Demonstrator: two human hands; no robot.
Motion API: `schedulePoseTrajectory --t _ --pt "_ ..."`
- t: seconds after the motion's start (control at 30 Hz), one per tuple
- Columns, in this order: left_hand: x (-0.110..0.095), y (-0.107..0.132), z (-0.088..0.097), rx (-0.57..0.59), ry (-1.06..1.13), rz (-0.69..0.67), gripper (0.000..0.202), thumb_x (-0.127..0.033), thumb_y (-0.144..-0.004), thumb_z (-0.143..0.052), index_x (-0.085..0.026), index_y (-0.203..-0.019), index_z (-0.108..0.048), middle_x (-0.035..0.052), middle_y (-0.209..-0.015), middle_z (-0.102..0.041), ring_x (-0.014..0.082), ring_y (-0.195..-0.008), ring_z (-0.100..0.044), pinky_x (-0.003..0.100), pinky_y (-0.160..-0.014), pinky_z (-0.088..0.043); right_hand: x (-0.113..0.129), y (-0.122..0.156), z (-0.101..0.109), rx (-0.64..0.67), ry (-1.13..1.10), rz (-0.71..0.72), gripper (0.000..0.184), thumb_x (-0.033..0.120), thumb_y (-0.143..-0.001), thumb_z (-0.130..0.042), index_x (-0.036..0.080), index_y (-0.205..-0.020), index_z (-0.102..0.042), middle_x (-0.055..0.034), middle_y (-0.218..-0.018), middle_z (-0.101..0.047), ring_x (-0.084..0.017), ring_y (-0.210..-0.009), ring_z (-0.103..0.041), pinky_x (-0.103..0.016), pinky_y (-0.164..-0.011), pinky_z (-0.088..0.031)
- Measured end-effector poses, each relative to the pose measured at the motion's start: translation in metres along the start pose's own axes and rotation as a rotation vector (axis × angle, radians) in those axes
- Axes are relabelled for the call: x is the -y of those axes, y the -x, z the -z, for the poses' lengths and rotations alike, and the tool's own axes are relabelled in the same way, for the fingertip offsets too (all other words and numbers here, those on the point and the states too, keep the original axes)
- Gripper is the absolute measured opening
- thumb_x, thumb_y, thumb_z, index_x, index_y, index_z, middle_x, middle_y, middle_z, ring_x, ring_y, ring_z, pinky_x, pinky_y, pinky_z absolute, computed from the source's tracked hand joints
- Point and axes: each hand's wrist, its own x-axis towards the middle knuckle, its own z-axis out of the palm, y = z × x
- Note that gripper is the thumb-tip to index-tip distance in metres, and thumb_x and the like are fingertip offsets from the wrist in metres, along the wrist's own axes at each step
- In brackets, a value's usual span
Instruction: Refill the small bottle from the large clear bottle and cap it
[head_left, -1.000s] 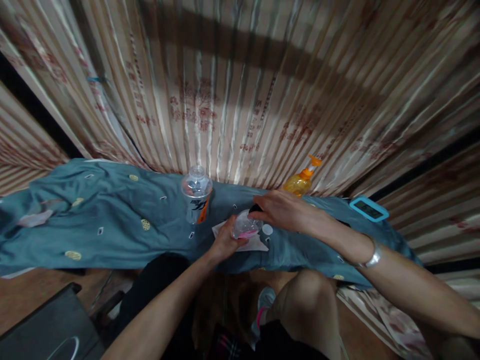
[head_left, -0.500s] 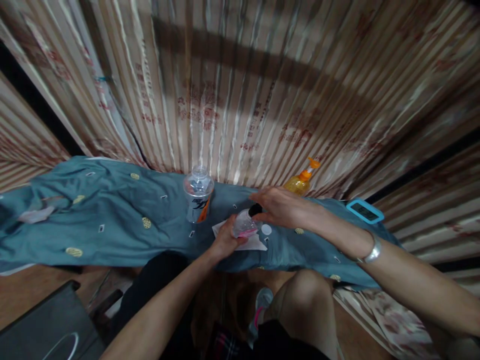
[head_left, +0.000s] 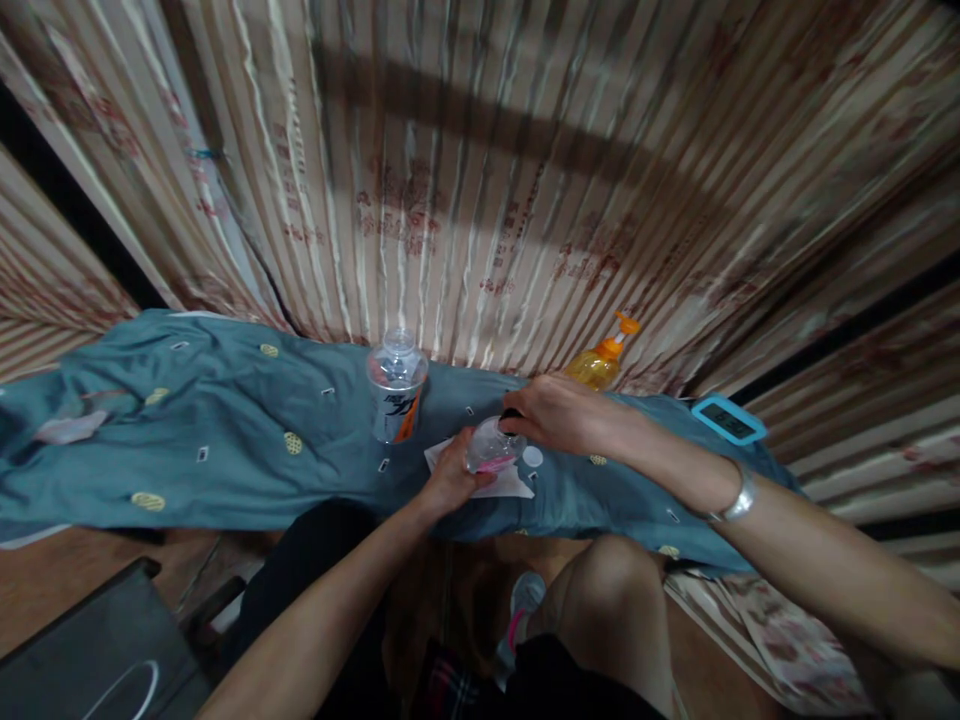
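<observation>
My left hand (head_left: 448,476) is closed around a small clear bottle (head_left: 489,447) with pink liquid in it, holding it over a white paper (head_left: 514,484) on the blue-green cloth (head_left: 247,440). My right hand (head_left: 551,413) grips the bottle's dark cap at the top, fingers curled over it. A small white disc (head_left: 532,457) lies on the cloth just right of the bottle. A silver bangle circles my right wrist.
A clear lidded plastic cup (head_left: 395,384) stands left of the bottle. An orange pump bottle (head_left: 600,362) stands behind my right hand against the striped curtain (head_left: 465,170). A blue-framed device (head_left: 727,420) lies at the right. My knee (head_left: 607,590) is below the cloth's edge.
My right hand shifted slightly on the bottle's cap; the left hand kept its hold on the bottle. The view rose a little.
</observation>
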Motion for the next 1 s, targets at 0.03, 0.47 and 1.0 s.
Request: schedulePoseTrajectory --t 0.03,0.47,1.0 --pt "0.0003 -0.0001 -0.0002 -0.003 0.001 -0.003 0.047 -0.014 -0.057 -0.075 -0.017 -0.098 -0.054 0.0020 -0.094 -0.064 0.0221 -0.089 -0.060 0.034 -0.080 -0.044 0.0005 -0.0001 0.0000 -0.004 0.017 -0.035 0.032 0.037 -0.092 -0.046 0.014 -0.089 -0.068 -0.0093 -0.073 -0.069 -0.020 -0.073 -0.064 -0.028 -0.060 -0.035" --pt "-0.0017 -0.0002 -0.0002 0.005 0.023 0.012 0.046 -0.013 -0.058 -0.073 -0.017 -0.099 -0.052 0.0012 -0.094 -0.062 0.0210 -0.089 -0.058 0.034 -0.082 -0.044 0.0005 0.0018 -0.0069 -0.072 0.009 -0.007 0.034 0.042 -0.088 -0.051 0.011 -0.097 -0.064 -0.0125 -0.082 -0.069 -0.024 -0.081 -0.065 -0.028 -0.061 -0.036" --pt "0.0015 -0.0008 -0.0006 0.003 0.023 0.015 0.051 -0.015 -0.057 -0.075 -0.017 -0.102 -0.054 0.0031 -0.097 -0.065 0.0230 -0.091 -0.061 0.035 -0.082 -0.046 0.0000 0.0016 -0.0070 -0.044 0.015 -0.064 0.031 0.040 -0.089 -0.050 0.013 -0.090 -0.066 -0.0107 -0.076 -0.069 -0.022 -0.073 -0.064 -0.027 -0.057 -0.033"
